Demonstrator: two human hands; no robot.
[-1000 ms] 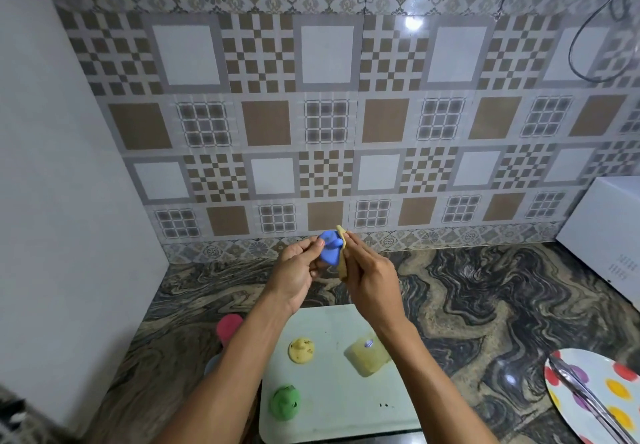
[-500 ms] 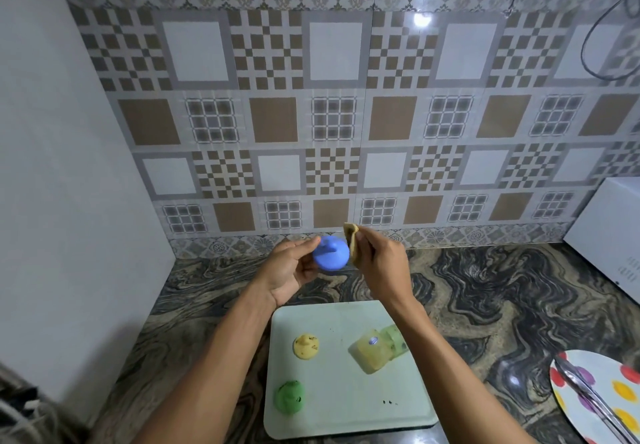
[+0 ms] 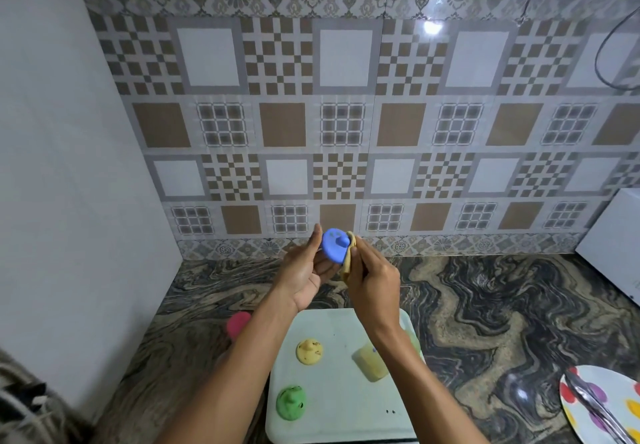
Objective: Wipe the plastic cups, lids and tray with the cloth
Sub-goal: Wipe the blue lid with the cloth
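My left hand [image 3: 304, 270] holds a blue plastic lid [image 3: 333, 245] up in front of the tiled wall, its knobbed top facing me. My right hand [image 3: 372, 279] grips a folded tan cloth [image 3: 348, 263] pressed against the lid's right edge. Below my arms lies a pale green tray [image 3: 346, 391]. On it sit a yellow lid [image 3: 309, 352], a green lid [image 3: 291, 403] and a yellowish cup [image 3: 370, 360] lying on its side, partly hidden by my right forearm. A pink cup [image 3: 238, 324] stands on the counter left of the tray.
The marbled dark counter [image 3: 485, 322] stretches to the right. A polka-dot plate [image 3: 602, 405] with metal tongs sits at the lower right edge. A white appliance [image 3: 613, 239] stands at the far right. A white wall closes the left side.
The blue lid has turned in my left hand so its knobbed top now faces me, while the cloth in my right hand stays against its edge. The camera view has shifted slightly.
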